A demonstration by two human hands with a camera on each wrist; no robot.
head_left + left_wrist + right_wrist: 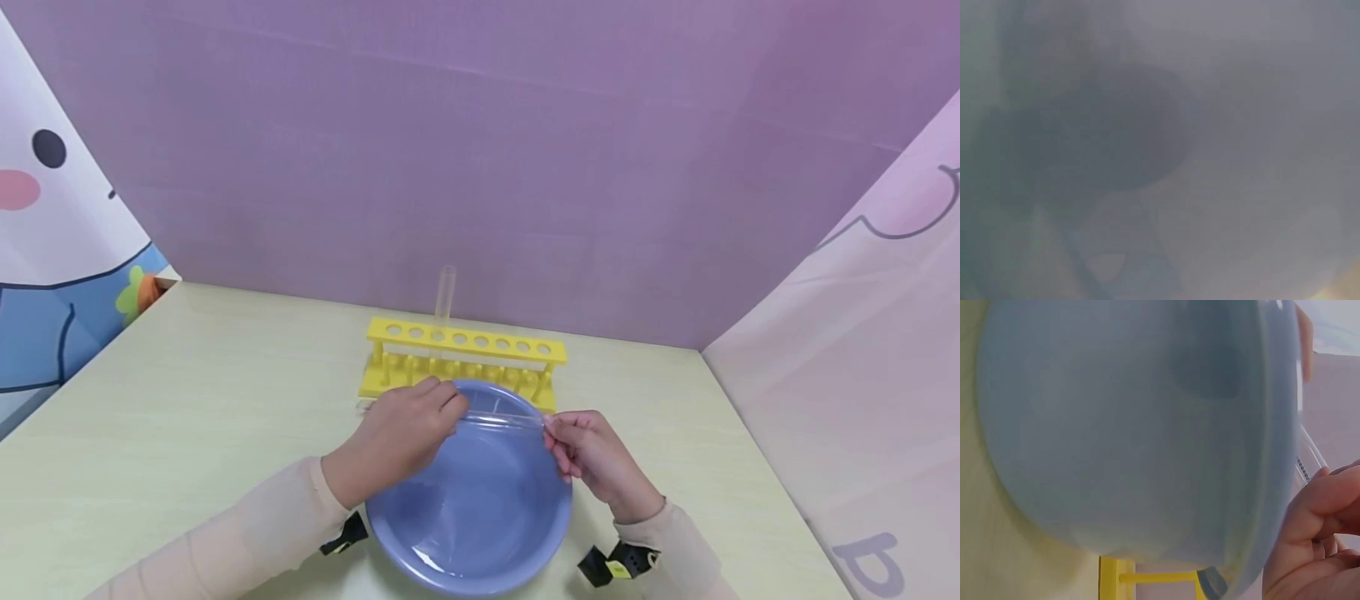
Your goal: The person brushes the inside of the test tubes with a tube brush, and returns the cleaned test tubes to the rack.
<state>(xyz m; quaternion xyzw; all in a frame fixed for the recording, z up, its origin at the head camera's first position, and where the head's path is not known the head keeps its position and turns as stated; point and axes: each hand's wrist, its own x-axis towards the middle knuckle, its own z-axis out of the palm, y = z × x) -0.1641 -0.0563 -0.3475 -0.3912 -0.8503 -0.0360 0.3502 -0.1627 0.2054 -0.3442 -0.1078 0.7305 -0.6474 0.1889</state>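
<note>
Over the far part of a blue plastic basin (480,508), a clear test tube (501,420) lies nearly level between two hands. The left hand (408,429) curls its fingers round the tube's left part, covering it. The right hand (596,454) pinches the right end between thumb and fingers. Beyond the left hand shows a small clear rounded end (363,407); whether it belongs to the same tube cannot be told. From the right wrist, a dark twisted strand (1302,469) appears by the tube, close to the right fingers (1329,494). The left wrist view is blurred.
Behind the basin stands a yellow test tube rack (465,338) with one row of round holes and pegs below. Another clear test tube (446,296) stands upright in it. A purple backdrop (480,167) rises behind the pale table (187,417), with printed cloths at both sides.
</note>
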